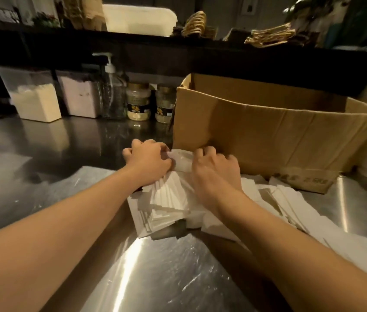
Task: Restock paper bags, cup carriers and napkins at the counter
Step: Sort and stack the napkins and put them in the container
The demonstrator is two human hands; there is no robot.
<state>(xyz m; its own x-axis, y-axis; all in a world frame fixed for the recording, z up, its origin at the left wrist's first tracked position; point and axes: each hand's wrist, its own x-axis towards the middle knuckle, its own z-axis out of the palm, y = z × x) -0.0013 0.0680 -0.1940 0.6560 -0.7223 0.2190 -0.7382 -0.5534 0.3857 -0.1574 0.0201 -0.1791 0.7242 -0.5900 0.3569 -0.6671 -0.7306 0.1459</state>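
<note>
Two hands work one loose heap of white napkins [171, 199] on the steel counter [42, 158]: the left hand [148, 162] and right hand [214, 170] both curl their fingers onto the heap's far end, gathering it. More napkins [290, 206] lie scattered rightward before the open cardboard box [268, 136]. Restocking looks early; nothing is yet squared or put away.

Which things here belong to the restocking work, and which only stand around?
Job:
napkins, gripped by left hand and right hand
cardboard box

Around:
pump bottle
two jars
two tubs
plastic wrap
</note>
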